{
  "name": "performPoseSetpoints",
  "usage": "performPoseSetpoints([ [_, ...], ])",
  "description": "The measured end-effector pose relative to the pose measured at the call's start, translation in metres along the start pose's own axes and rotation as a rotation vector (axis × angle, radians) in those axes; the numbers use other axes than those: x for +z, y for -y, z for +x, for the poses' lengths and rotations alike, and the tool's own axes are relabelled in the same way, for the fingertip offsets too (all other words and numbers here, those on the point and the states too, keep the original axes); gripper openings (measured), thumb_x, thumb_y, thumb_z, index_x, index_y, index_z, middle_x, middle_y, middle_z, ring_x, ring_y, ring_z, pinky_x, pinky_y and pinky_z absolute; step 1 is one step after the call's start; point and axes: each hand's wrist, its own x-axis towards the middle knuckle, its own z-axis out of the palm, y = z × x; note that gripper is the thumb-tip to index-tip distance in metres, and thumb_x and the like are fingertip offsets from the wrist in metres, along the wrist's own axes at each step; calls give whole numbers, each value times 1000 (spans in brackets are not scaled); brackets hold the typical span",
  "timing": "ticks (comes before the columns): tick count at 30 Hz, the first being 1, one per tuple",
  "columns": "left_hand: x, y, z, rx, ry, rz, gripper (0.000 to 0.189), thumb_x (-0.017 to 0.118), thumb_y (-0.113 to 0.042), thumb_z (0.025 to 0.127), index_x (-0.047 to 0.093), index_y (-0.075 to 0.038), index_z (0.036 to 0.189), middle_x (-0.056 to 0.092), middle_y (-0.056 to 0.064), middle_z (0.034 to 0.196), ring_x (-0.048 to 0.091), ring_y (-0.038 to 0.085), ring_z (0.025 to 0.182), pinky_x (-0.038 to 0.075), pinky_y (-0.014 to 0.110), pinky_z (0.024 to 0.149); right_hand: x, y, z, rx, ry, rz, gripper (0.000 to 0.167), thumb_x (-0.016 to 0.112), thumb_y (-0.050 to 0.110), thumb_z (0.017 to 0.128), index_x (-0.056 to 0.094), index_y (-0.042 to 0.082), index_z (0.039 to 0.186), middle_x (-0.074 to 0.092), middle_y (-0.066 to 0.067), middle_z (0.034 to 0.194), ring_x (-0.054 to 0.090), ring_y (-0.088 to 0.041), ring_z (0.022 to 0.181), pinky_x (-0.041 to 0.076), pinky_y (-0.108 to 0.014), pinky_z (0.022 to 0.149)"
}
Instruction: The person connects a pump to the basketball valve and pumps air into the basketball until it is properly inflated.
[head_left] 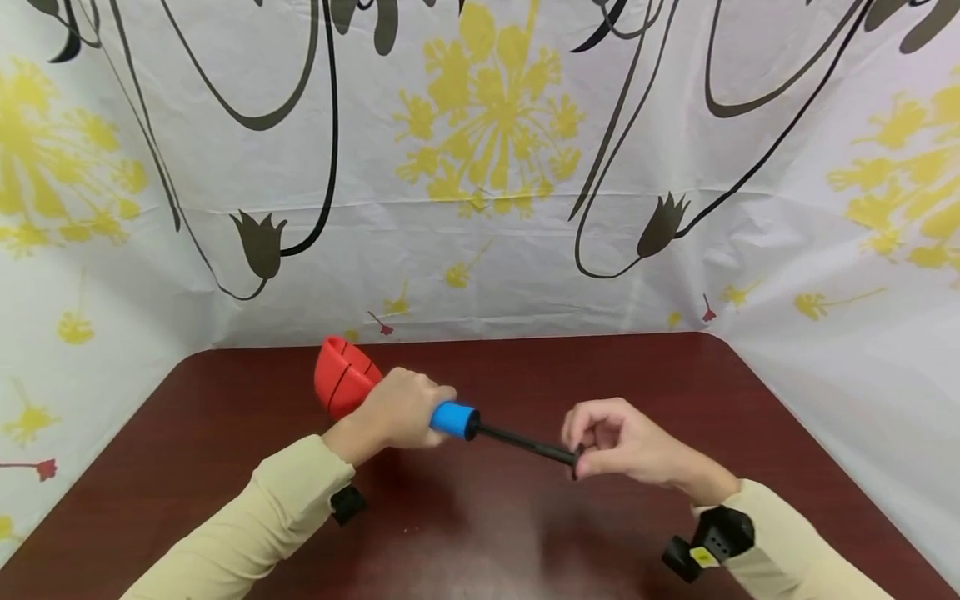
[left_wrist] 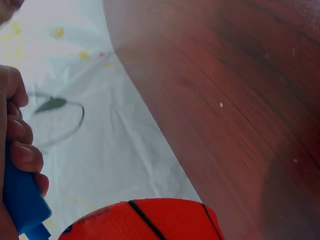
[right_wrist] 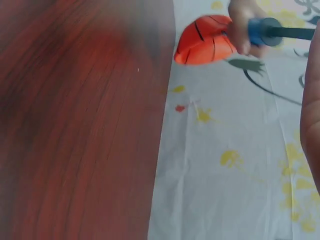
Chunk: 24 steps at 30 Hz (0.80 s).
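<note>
My left hand (head_left: 403,410) grips the blue barrel (head_left: 452,419) of a hand pump, up off the table. A long black rod (head_left: 525,442) reaches out of the barrel to the right. At the rod's far end, my right hand (head_left: 626,442) pinches the black handle (head_left: 577,460) between thumb and fingers. Beyond the left hand sits a caved-in red ball (head_left: 343,379) with black lines like a basketball's. The left wrist view shows the ball's red top (left_wrist: 145,220) near the barrel's lower end (left_wrist: 25,200); whether they join is hidden.
Below the hands lies a dark red-brown wooden table (head_left: 480,533) with rounded far corners. A white cloth (head_left: 465,300) printed with yellow and grey flowers hangs behind it and along both sides. Black cameras (head_left: 708,542) are strapped to the wrists.
</note>
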Motion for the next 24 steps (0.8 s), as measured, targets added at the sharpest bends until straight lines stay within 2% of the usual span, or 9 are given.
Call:
performPoseSetpoints([
  [4,0,3,-1,-41,25,1,23,69,-29,64,51,-16,73,50,-8,57,44,6,49,37,23,48,-5,-4,-3,-2,4,44,9,55,-4,82,51,-2,90,50,-7,86,57,-15,76,50,-28,64],
  [10,0,-8,13,-62,36,47,23,68,-30,65,55,-15,75,52,-6,58,45,7,50,38,24,48,-3,-35,24,20,-118,-69,8,60,3,81,54,3,86,56,-2,84,57,-11,72,50,-26,61],
  [12,-1,-11,16,-78,35,56,23,69,-30,64,56,-15,75,52,-6,58,45,7,50,38,24,49,-1,-40,30,35,-145,-73,8,60,3,81,55,4,88,58,-2,84,59,-11,69,50,-27,61],
  [14,-1,-11,18,-62,52,54,22,68,-31,65,56,-16,75,51,-6,58,44,7,49,38,24,49,-1,-39,30,54,-135,-68,9,59,2,81,56,5,89,59,-2,84,60,-10,70,50,-27,62],
  [17,1,-8,14,-39,64,43,21,67,-30,66,54,-16,75,50,-7,57,44,6,49,37,24,48,-3,-27,20,79,-99,-34,12,60,0,80,57,6,90,58,-1,89,61,-9,73,50,-25,64],
  [21,1,-1,2,-43,36,28,24,68,-31,66,52,-15,74,52,-7,59,46,7,50,38,24,48,-10,-9,-1,71,-19,84,13,59,0,81,56,4,93,55,-3,95,61,-12,79,49,-24,67],
  [24,3,1,-5,-45,29,40,25,70,-30,64,51,-16,73,52,-7,58,45,7,49,37,23,47,-9,-8,-9,54,27,126,10,57,1,82,52,1,91,55,-3,94,61,-14,80,49,-25,67],
])
